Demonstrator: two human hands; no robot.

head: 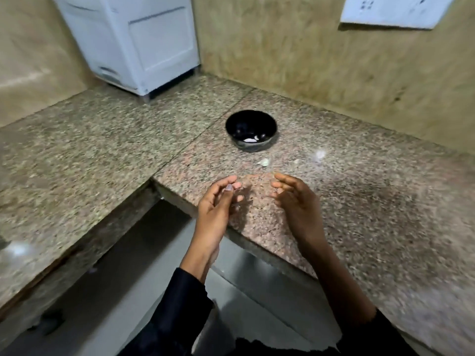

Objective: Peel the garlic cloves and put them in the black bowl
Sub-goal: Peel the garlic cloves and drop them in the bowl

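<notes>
The black bowl (251, 130) stands on the granite counter (359, 206) with small white garlic pieces lying at its bottom. A pale garlic clove (264, 162) lies on the counter just in front of the bowl, and a smaller pale scrap (297, 161) lies to its right. My left hand (218, 201) hovers over the counter's near corner, fingers loosely curled, thumb against the fingertips; nothing visible between them. My right hand (295, 199) hovers beside it, fingers relaxed and slightly bent, holding nothing. Both hands are short of the clove.
A white appliance (138, 47) stands at the back left corner against the beige wall. A white socket plate (390, 11) hangs on the wall at upper right. The counter is L-shaped, with a gap and a metal surface (252, 273) below the near edge.
</notes>
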